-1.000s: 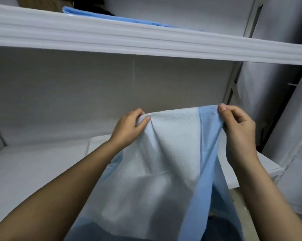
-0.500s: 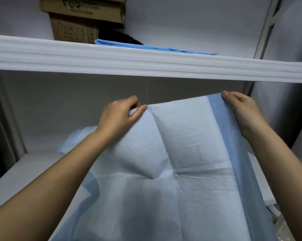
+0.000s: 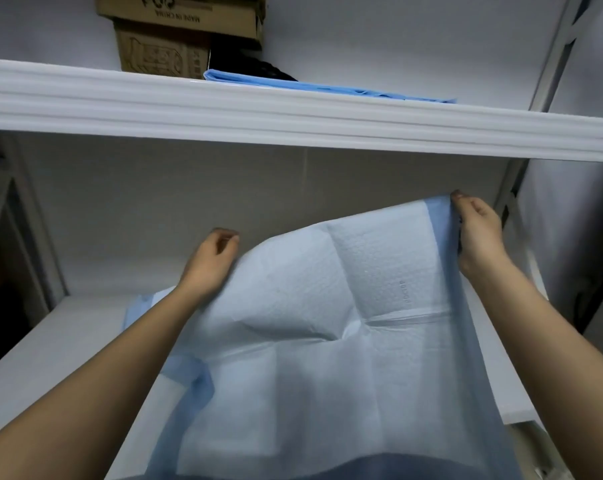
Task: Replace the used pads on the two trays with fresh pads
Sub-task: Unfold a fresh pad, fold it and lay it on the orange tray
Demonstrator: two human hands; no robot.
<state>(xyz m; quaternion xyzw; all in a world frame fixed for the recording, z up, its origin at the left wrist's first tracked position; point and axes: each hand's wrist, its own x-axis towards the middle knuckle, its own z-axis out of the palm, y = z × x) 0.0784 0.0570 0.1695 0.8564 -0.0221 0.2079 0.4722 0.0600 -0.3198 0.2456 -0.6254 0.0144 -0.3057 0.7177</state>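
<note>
Right hand (image 3: 478, 233) pinches the far right corner of a fresh pad (image 3: 328, 323), thumb and fingers curled over its blue border, and holds that corner raised in front of the grey back wall of the shelving. Left hand (image 3: 210, 263) is at the pad's far left edge; its fingers are curled, with the thumb close to the forefinger, but whether any of the sheet is caught between them cannot be told, since the edge seems to fall away just beside the palm. Between the two hands the pad spreads out and sags, white quilted side up, with fold creases crossing near its middle and a darker blue strip along its right side. It hangs over the white tray (image 3: 50, 358) on the lower shelf, and its near end drops out of sight at the bottom of the view. Another bit of pale blue sheet (image 3: 137, 306) shows on the tray behind the left forearm. Above runs the white ribbed rim of the upper tray (image 3: 293, 116), where a folded blue pad (image 3: 328, 88) lies flat beside two stacked cardboard boxes (image 3: 168, 39) and something dark behind them.
</note>
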